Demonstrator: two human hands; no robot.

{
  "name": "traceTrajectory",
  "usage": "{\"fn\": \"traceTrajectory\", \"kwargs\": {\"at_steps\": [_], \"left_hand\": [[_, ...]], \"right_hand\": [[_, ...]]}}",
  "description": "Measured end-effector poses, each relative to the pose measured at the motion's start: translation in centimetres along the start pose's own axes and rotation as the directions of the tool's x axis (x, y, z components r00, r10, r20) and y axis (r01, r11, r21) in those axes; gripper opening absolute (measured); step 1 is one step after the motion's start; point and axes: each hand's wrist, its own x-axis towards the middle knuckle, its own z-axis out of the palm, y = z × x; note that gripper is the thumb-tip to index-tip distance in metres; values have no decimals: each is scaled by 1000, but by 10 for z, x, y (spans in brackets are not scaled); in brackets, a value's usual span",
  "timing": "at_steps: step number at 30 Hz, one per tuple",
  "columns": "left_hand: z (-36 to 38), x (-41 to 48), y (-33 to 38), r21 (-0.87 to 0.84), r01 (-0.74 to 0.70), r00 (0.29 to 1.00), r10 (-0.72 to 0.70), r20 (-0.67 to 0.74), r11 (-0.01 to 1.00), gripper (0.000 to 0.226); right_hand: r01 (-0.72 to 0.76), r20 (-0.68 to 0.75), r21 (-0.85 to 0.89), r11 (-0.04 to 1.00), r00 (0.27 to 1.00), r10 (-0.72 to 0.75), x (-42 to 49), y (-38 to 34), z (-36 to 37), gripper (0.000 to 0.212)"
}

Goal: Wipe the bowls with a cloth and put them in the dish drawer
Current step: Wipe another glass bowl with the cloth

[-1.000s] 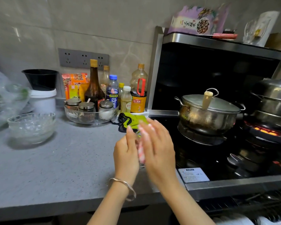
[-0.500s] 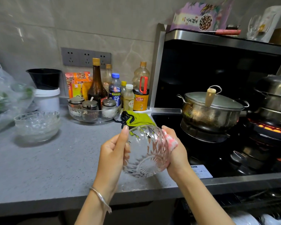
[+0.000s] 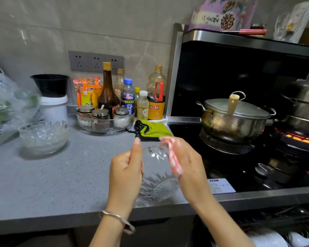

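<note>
Nearest, low on the right, the drawer is seen open below the stove front, with white dishes already in it. The room above it looks narrow, so a careless lowering could knock glass on crockery.

Just above the tabletop edge, the bowl is held in the air, tilted, its base towards the camera. It is gripped by the left hand, fingers curled on the wall and one finger laid up along the rim. The cloth is pinched in the right hand and pressed on the opposite wall. Only one hand truly carries the glass, and there lies the risk: a wet, smooth wall could slip from that grip, and the bowl hangs right over the front edge, so a drop could be taken by the floor or the drawer rather than the tabletop. A green speck is seen near the rim; it may be missed if the wiping is hurried.

Further back, open room is offered on the left, where bare grey surface is left between the hands and the stack of bowls yet to be done. Straight behind, the mitt and the tray of jars close the way.

On the right, room is short: the pot sits close, and beyond it a burner is lit. A trailing cloth end swung that way could be scorched, so the work is best kept left of the stove.
</note>
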Motion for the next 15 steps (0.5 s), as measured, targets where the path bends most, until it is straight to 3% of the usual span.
{"fn": "traceTrajectory", "kwargs": {"at_steps": [2, 5, 6, 7, 9, 11, 13, 15], "left_hand": [[5, -2, -4, -65, 36, 997, -40, -65, 997, 57], [13, -7, -8, -137, 84, 993, -94, -71, 987, 57], [14, -9, -8, -145, 90, 992, -102, -78, 985, 58], [14, -11, -6, -142, 88, 990, -102, -93, 986, 59], [14, -14, -1, -150, 93, 982, -116, -152, 984, 62], [13, -14, 1, -178, 107, 972, -141, -189, 978, 62], [13, -12, 0, -181, 101, 971, -136, -195, 978, 62], [16, -11, 0, -156, 78, 980, -105, -168, 985, 60]], "right_hand": [[210, -4, -257, 943, 976, -218, -12, 6, 14, 38], [419, 57, -571, 706, 878, -476, -18, 7, 26, 42], [438, 58, -575, 691, 864, -499, -17, 8, 26, 42], [422, 32, -516, 746, 879, -476, -14, 8, 24, 41], [276, -64, -175, 945, 955, -291, -5, 9, 15, 37], [83, -85, 187, 979, 994, -68, 0, 12, 10, 37], [92, -92, 122, 988, 992, -81, -6, 8, 12, 40], [224, -71, -273, 936, 965, -252, -13, 0, 19, 41]]}}
